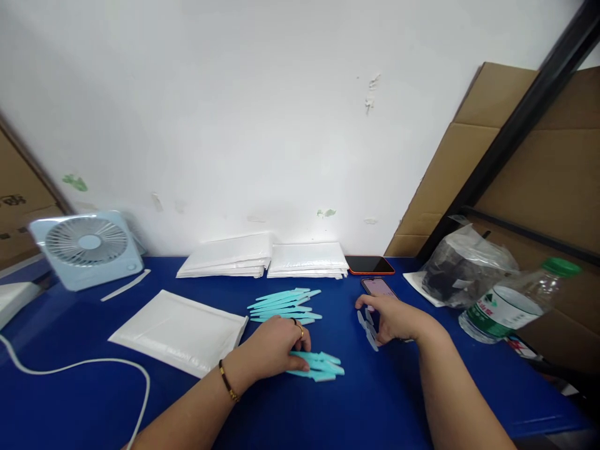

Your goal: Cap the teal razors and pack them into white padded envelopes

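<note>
My left hand (pixel 281 347) is closed around a small bunch of turquoise eyebrow razors (pixel 323 365); their broader ends stick out to the right past my thumb. Just beyond that hand, several more turquoise razors (pixel 281 303) lie side by side on the blue table. My right hand (pixel 391 319) reaches down at the right, thumb and forefinger curled about a few translucent plastic pieces (pixel 368 329), slim and cap-like. Its palm side and other fingers are mostly hidden. Partly covered by this hand is a phone with a lit pink screen (pixel 379 287).
Along the wall stand two stacks of white padded mailers (pixel 225 256) and a dark phone (pixel 370 265). A single mailer (pixel 178 331) lies left. Further left are a light-blue fan (pixel 89 247) and white cable (pixel 94 361). Rightward: a bagged dark object (pixel 464 265) and a tilted bottle (pixel 515 306).
</note>
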Tool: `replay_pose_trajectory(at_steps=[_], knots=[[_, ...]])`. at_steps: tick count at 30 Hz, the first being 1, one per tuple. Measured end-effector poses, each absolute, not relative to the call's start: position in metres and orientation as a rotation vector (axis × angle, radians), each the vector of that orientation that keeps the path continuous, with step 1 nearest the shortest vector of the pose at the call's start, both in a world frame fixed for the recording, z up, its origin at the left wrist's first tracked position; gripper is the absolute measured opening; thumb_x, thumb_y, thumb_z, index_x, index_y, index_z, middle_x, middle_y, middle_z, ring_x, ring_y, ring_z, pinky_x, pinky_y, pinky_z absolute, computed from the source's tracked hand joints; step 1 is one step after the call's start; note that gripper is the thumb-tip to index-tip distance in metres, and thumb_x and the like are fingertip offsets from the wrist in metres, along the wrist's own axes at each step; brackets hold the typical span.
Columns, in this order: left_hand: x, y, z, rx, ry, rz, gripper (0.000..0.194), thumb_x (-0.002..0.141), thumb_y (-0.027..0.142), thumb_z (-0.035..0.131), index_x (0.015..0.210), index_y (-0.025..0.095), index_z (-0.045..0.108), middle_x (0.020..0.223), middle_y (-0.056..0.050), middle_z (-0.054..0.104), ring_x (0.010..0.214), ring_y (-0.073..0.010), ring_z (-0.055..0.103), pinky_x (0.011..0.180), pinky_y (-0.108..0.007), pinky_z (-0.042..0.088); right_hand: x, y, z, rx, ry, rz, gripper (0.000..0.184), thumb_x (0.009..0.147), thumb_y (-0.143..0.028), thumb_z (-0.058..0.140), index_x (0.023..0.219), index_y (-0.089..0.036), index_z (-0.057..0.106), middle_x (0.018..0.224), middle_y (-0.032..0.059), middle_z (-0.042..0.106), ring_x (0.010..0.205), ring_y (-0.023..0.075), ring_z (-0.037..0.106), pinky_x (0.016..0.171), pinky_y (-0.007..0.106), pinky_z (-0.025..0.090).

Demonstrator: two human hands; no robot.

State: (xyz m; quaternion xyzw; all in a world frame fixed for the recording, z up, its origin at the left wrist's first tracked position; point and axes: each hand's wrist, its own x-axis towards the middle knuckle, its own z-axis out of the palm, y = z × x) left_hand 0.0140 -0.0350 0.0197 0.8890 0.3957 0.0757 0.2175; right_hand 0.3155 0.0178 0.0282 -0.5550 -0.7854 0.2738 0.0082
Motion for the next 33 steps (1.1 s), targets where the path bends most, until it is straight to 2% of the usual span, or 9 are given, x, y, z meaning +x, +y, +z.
replay_pose_trajectory(at_steps=[4,9,12,15,18,21,26,29,33], knots=[[0.007,-0.023,0.014,2.454,1.373,0.212,0.018,0.072,0.035,0.064,0.086,0.025,0.065,0.082,0.001,0.065,0.074,-0.0157,0.058,0.062,-0.024,0.035,0.278,0.016,0.018,-1.489,-2.491,0.87,0.039,0.058,-0.017,0.07,0.095,-0.023,0.058,0.095,0.0015,0.051,0.063,0.0096,0.054,0.055,0.021,0.041],[-0.002,-0.017,0.015,2.349,1.46,0.241,0.012,0.072,0.033,0.062,0.08,0.024,0.065,0.078,0.002,0.066,0.071,-0.0144,0.058,0.056,-0.023,0.032,0.253,0.015,0.013,-1.361,-2.451,0.786,0.031,0.068,-0.021,0.066,0.099,-0.022,0.059,0.09,0.0016,0.053,0.065,0.0108,0.054,0.059,0.022,0.043],[-0.003,-0.018,0.017,2.334,1.452,0.268,0.009,0.073,0.031,0.06,0.076,0.023,0.065,0.074,0.002,0.066,0.069,-0.0139,0.057,0.055,-0.023,0.031,0.255,0.013,0.021,-1.284,-2.47,0.693,0.024,0.071,-0.017,0.062,0.094,-0.021,0.062,0.088,0.0016,0.053,0.065,0.0107,0.053,0.06,0.022,0.042],[-0.002,-0.02,0.018,2.331,1.463,0.279,0.01,0.073,0.03,0.059,0.076,0.022,0.064,0.073,0.001,0.066,0.067,-0.0138,0.056,0.054,-0.023,0.031,0.255,0.01,0.03,-1.092,-2.597,0.728,0.026,0.072,-0.009,0.057,0.092,-0.023,0.065,0.091,0.0013,0.053,0.066,0.0094,0.052,0.059,0.021,0.041],[-0.001,-0.021,0.019,2.32,1.462,0.272,0.009,0.073,0.028,0.058,0.076,0.022,0.063,0.073,0.001,0.065,0.066,-0.0131,0.055,0.054,-0.023,0.031,0.249,0.007,0.032,-0.997,-2.715,0.736,0.022,0.071,-0.01,0.059,0.087,-0.023,0.068,0.088,0.0012,0.054,0.067,0.01,0.052,0.058,0.02,0.039],[-0.002,-0.021,0.019,2.291,1.456,0.299,0.01,0.074,0.029,0.056,0.076,0.021,0.062,0.073,0.001,0.064,0.067,-0.013,0.055,0.055,-0.022,0.033,0.238,0.005,0.026,-1.016,-2.758,0.592,0.016,0.069,-0.01,0.058,0.079,-0.019,0.067,0.082,0.0014,0.056,0.065,0.0105,0.052,0.056,0.02,0.036],[-0.005,-0.016,0.019,2.208,1.433,0.485,0.014,0.078,0.031,0.051,0.079,0.019,0.06,0.077,-0.001,0.06,0.071,-0.0134,0.055,0.061,-0.022,0.038,0.226,0.002,0.018,-1.071,-2.762,0.333,0.018,0.064,-0.004,0.049,0.072,-0.016,0.06,0.076,0.0023,0.057,0.064,0.0117,0.051,0.056,0.021,0.033],[-0.008,-0.016,0.02,2.107,1.377,0.635,0.015,0.082,0.031,0.046,0.08,0.019,0.055,0.079,0.0,0.057,0.068,-0.0113,0.055,0.061,-0.021,0.04,0.231,0.004,0.016,-1.106,-2.672,0.421,0.014,0.063,-0.005,0.05,0.067,-0.016,0.057,0.071,0.0011,0.056,0.06,0.0107,0.049,0.054,0.021,0.032],[-0.009,-0.017,0.023,1.921,1.31,0.683,0.018,0.086,0.035,0.039,0.088,0.02,0.049,0.074,0.003,0.054,0.055,-0.0075,0.049,0.051,-0.019,0.036,0.244,0.012,0.018,-1.142,-2.277,0.773,0.018,0.073,-0.017,0.053,0.09,-0.018,0.058,0.066,-0.0021,0.052,0.055,0.0093,0.047,0.05,0.02,0.034]])
